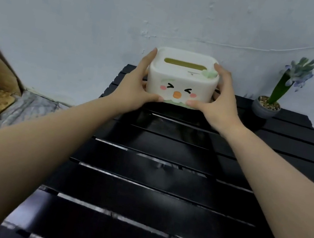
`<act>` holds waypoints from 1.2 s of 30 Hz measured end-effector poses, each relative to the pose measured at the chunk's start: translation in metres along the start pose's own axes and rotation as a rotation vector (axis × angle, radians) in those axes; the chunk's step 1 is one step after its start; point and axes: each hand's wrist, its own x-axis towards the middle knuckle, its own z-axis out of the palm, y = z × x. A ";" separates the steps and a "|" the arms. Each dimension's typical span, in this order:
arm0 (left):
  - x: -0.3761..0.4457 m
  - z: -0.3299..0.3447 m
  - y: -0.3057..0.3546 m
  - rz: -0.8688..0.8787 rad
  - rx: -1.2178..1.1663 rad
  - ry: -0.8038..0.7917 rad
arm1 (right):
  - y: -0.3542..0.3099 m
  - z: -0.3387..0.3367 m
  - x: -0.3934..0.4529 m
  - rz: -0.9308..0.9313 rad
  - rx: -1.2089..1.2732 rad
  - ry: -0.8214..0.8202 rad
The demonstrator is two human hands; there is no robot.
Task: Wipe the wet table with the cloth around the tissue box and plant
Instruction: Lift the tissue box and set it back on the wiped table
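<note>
Two hands are gripping one tissue box at the far side of the table.

The left hand (136, 86) is pressing on the left side of the tissue box (182, 79) and the right hand (220, 103) on the right side, fingers spread wide, both thumbs touching the lower front edge. The box is sitting between the two palms; whether it is resting on the black slatted table (160, 192) I cannot tell. One potted plant (278, 94) is standing well to the right of the right hand, near the wall (86, 12).
</note>
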 end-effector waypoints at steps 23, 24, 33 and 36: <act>-0.164 0.004 0.029 0.005 -0.008 -0.079 | -0.039 -0.011 -0.170 0.041 0.094 -0.035; -0.163 0.004 0.029 0.001 -0.012 -0.080 | -0.038 -0.012 -0.169 0.043 0.092 -0.043; -0.161 0.005 0.034 -0.066 0.027 -0.065 | -0.039 -0.015 -0.160 0.068 0.101 -0.069; -0.159 0.005 0.035 -0.098 0.047 -0.058 | -0.038 -0.016 -0.160 0.080 0.099 -0.082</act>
